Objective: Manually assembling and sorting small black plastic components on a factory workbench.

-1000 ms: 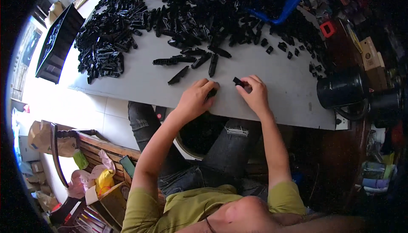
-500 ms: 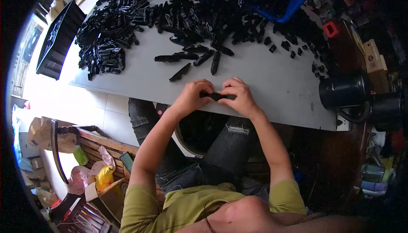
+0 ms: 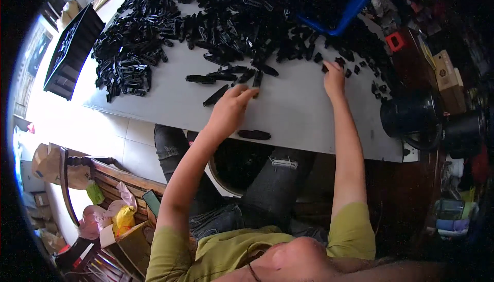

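Note:
My left hand (image 3: 229,110) is over the near middle of the table, its fingers smeared by motion. Its fingertips meet the near end of a long black plastic part (image 3: 258,78); whether they grip it is unclear. Farther right, my right hand (image 3: 335,80) reaches among small black plastic pieces (image 3: 356,69), thumb and fingers closed around one small dark piece (image 3: 325,68). Another long black part (image 3: 254,135) lies alone at the table's near edge. Several similar parts (image 3: 200,79) lie just beyond my left hand.
Heaps of black parts (image 3: 135,71) cover the far table (image 3: 298,104). A blue bin (image 3: 355,12) stands over them at far right. Dark mugs (image 3: 411,112) are by the right edge, a black crate (image 3: 72,56) at left. Below left is a wooden bench (image 3: 116,171) with bags.
My hands have parted. The black part both held now lies at the table's near edge. My right hand went right and away to the small pieces, my left slightly forward to the long parts.

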Demonstrator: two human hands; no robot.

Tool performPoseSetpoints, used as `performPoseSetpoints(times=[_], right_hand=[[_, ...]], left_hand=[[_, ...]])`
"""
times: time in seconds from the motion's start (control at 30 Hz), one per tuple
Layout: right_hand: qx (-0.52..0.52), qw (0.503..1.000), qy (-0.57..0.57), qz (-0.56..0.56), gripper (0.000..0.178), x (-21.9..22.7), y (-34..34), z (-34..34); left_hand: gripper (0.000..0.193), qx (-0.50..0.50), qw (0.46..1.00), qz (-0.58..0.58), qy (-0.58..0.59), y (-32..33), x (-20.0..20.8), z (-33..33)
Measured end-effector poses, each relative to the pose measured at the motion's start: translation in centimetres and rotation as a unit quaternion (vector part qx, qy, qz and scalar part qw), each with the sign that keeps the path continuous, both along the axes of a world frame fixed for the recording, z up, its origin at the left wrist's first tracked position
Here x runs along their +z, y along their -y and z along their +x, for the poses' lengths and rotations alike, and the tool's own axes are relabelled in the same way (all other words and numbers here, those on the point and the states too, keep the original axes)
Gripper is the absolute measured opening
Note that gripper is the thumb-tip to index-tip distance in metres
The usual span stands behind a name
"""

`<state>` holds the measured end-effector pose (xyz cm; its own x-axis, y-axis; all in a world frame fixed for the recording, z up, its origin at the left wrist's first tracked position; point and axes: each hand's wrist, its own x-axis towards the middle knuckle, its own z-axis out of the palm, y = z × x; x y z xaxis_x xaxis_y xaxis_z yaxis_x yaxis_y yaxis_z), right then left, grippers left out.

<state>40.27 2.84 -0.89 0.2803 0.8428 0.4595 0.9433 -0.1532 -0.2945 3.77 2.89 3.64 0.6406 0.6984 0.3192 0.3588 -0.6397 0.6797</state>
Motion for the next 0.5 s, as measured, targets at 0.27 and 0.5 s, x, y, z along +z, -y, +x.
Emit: performPoseSetpoints(times=[0.27,0.5], right_hand=[[0.137,0.984,-0.112,0.000,0.030,1.5,6.1,-8.2],[0.259,0.909,-0.314,-0.094,0.033,4.0,8.7,-15.2]], left_hand=[[0.030,0.024,0.996,0.024,-0.082,-0.5,-0.8,0.3],[0.028,-0.020,0.999,-0.039,0.013,0.7,-2.2,-1.3]])
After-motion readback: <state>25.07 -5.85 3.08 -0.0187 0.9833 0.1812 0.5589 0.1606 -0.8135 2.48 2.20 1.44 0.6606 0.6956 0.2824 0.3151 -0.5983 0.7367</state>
